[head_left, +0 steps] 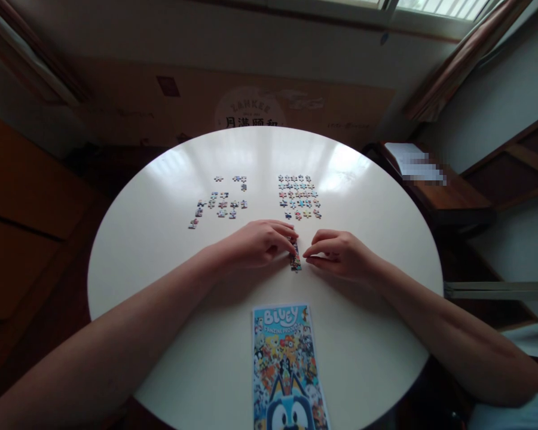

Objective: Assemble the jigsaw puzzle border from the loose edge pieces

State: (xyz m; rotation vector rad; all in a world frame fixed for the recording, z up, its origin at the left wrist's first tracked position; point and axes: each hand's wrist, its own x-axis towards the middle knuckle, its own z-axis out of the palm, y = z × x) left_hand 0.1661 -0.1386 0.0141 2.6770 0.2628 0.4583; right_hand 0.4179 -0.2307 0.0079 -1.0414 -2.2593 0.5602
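Observation:
A narrow strip of joined jigsaw puzzle pieces [296,260] lies on the white round table [161,275] in front of me. My left hand [264,242] rests over its upper end, with thumb and fingers closed on the strip and covering part of it. Just right of the strip, my right hand [338,254] is held low with its fingertips drawn together in a pinch. Whether a small piece sits between those fingertips is too hard to make out. Nearer to me lies a printed Bluey picture sheet [284,358], its bottom cut off by the frame.
Loose puzzle pieces [298,194] stand in neat rows beyond my hands. More scattered pieces [223,204] lie to the left of them. Past the table's right edge is a wooden side table [425,191] with papers on it. A wall and window are behind.

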